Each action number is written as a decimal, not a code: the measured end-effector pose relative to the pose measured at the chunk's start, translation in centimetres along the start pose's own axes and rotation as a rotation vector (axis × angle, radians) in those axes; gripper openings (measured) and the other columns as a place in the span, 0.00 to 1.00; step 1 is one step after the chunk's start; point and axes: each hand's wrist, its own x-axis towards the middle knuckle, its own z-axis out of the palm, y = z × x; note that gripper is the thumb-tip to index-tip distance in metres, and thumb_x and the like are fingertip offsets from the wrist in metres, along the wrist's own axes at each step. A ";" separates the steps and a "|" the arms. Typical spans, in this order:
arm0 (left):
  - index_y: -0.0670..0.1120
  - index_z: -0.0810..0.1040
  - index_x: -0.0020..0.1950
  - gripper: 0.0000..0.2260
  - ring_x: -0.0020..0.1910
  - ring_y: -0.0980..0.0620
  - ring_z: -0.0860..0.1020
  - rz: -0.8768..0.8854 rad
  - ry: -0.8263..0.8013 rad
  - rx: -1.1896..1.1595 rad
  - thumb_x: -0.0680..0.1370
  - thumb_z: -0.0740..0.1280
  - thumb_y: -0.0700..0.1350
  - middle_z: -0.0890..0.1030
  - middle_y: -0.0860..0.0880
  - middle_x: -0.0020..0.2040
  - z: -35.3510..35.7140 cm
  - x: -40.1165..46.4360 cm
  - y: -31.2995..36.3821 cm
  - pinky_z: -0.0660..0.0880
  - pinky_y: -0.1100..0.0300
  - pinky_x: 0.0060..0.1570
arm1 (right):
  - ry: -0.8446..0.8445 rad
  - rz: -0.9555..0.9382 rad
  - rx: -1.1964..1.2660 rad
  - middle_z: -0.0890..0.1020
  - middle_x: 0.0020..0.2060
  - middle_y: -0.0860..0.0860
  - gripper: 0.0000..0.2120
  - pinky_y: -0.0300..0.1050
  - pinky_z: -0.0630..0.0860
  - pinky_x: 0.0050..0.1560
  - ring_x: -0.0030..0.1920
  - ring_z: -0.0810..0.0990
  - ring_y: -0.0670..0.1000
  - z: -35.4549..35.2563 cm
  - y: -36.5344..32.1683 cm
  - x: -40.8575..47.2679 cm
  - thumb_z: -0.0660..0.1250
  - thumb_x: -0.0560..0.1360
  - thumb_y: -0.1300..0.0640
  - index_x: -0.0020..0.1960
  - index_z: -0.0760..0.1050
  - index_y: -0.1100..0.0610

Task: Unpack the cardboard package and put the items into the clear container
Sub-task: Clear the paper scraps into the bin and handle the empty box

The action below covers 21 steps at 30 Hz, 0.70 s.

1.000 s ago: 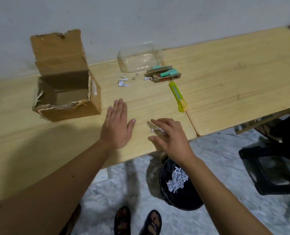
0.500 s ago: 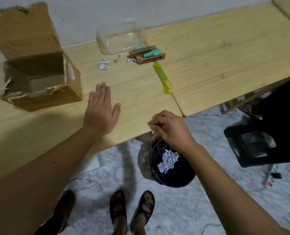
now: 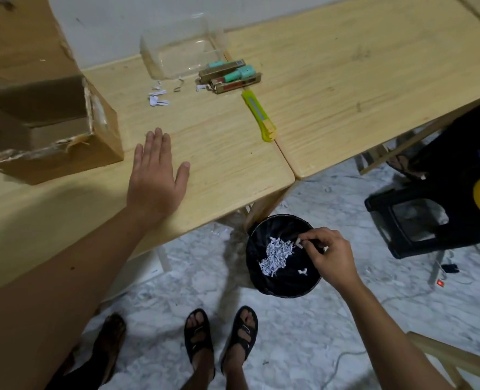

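Note:
The torn cardboard box point(image 3: 64, 153) stands open at the left of the wooden table point(image 3: 227, 153). A clear container point(image 3: 181, 56) sits at the back by the wall, with boxed teal items point(image 3: 229, 76) lying just in front of it. My left hand point(image 3: 156, 175) rests flat on the table, fingers apart, right of the box. My right hand point(image 3: 327, 253) hovers over a black bin point(image 3: 283, 254) on the floor, fingertips pinching a white paper shred point(image 3: 299, 242). More shredded paper lies inside the bin.
A yellow-green utility knife point(image 3: 260, 116) lies near the table seam. Loose paper scraps point(image 3: 157, 98) lie by the container. A black stool point(image 3: 418, 220) stands on the floor at right, with cables beyond it. My sandalled feet point(image 3: 222, 336) are below.
My right hand left the table edge and dropped over the bin with paper shreds pinched in it. The view tilted down. My left hand stayed flat on the table.

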 end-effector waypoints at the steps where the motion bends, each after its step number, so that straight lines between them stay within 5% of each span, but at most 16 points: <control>1: 0.36 0.58 0.82 0.33 0.84 0.41 0.55 0.004 0.011 0.001 0.84 0.54 0.57 0.58 0.38 0.84 0.0 -0.1 0.0 0.51 0.43 0.83 | 0.007 0.008 0.018 0.84 0.45 0.35 0.11 0.47 0.79 0.50 0.51 0.79 0.48 0.1 -0.2 0.0 0.76 0.74 0.63 0.48 0.86 0.46; 12: 0.38 0.58 0.83 0.34 0.85 0.45 0.54 -0.047 -0.031 -0.057 0.84 0.54 0.59 0.57 0.41 0.84 -1.0 -0.1 0.2 0.50 0.45 0.83 | 0.142 -0.241 0.314 0.85 0.48 0.45 0.08 0.38 0.78 0.50 0.49 0.83 0.47 -1.7 -12.6 6.2 0.74 0.77 0.64 0.53 0.84 0.54; 15: 0.39 0.57 0.83 0.33 0.85 0.46 0.51 -0.076 -0.054 -0.073 0.84 0.53 0.59 0.55 0.42 0.85 -0.9 0.1 0.2 0.48 0.46 0.84 | 0.067 -0.315 0.351 0.85 0.54 0.45 0.11 0.44 0.80 0.56 0.56 0.83 0.47 -0.5 -15.6 10.2 0.74 0.77 0.61 0.59 0.83 0.53; 21: 0.33 0.64 0.79 0.29 0.83 0.39 0.58 -0.043 0.102 -0.130 0.84 0.61 0.50 0.62 0.35 0.82 -0.1 -0.3 0.0 0.59 0.39 0.80 | -0.079 -0.459 0.283 0.80 0.68 0.44 0.20 0.47 0.75 0.69 0.70 0.76 0.43 3.4 -21.3 17.9 0.71 0.79 0.52 0.70 0.77 0.52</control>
